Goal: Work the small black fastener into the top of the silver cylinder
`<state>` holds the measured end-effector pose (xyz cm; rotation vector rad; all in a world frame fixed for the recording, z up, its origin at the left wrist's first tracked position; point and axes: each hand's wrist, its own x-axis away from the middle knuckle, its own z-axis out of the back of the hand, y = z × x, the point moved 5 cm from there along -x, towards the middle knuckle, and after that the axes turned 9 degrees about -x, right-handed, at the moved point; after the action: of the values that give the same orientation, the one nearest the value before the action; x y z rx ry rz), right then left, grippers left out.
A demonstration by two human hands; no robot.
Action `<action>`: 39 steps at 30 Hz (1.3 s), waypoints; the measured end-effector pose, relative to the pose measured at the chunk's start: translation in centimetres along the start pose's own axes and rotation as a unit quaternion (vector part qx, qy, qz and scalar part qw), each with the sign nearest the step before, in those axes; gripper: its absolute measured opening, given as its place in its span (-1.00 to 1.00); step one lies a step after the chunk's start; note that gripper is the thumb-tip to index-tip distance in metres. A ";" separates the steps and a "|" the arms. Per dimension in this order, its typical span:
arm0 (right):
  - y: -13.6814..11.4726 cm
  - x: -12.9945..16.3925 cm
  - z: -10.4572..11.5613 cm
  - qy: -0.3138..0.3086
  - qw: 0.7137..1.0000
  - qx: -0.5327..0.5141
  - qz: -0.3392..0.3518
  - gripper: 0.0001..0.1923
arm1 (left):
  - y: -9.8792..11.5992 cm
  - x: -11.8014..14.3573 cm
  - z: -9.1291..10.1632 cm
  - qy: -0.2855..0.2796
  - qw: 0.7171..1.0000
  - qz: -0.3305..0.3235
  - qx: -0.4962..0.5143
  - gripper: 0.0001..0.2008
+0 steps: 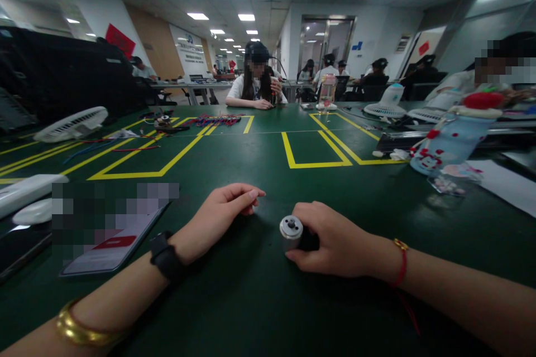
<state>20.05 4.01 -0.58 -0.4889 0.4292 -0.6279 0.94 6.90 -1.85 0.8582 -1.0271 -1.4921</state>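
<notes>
two hands of mine rest on the green table (268, 178). my right hand (335, 245) is curled around a small silver motor (291, 232), its round end poking out past my thumb and fingers, lying on the table. my left hand (218, 217) is loosely closed, fingertips pinched on something tiny i cannot make out, just left of the motor. a phone (113, 248) lies beyond my left wrist.
</notes>
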 end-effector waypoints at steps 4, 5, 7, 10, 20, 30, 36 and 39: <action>-0.1 0.0 0.0 -0.002 1.000 0.002 -0.005 -0.76 | 0.4 0.1 0.0 -0.005 1.000 -0.005 -0.030 -0.76; -0.1 -0.1 0.0 -0.002 1.000 0.003 -0.006 -0.76 | 0.5 0.2 0.0 -0.008 0.999 -0.010 -0.046 -0.76; -0.2 -0.1 0.1 0.001 1.000 0.004 -0.006 -0.75 | 1.0 0.5 -0.2 -0.018 0.996 -0.027 -0.081 -0.74; -0.2 -0.1 0.2 0.003 1.000 0.002 -0.004 -0.75 | 1.7 1.1 -0.8 -0.046 0.990 -0.057 -0.119 -0.74; 0.0 -0.1 0.0 0.003 1.000 0.003 0.003 -0.77 | 3.8 2.4 -2.4 -0.131 0.975 -0.149 -0.099 -0.76; 0.1 -0.1 -0.1 0.000 1.000 0.001 -0.003 -0.76 | 4.2 2.6 -3.3 -0.120 0.975 -0.148 -0.117 -0.79; 0.1 -0.1 -0.2 -0.003 1.000 0.001 -0.012 -0.74 | 4.4 2.3 -3.2 -0.112 0.980 -0.148 -0.076 -0.80; 0.0 -0.2 -0.3 -0.008 1.000 -0.009 -0.004 -0.75 | 4.5 2.2 -2.7 -0.102 0.983 -0.152 -0.024 -0.84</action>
<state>19.79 4.03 -0.78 -0.5116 0.4188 -0.6274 4.73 4.10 1.36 0.8695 -1.0375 -1.8861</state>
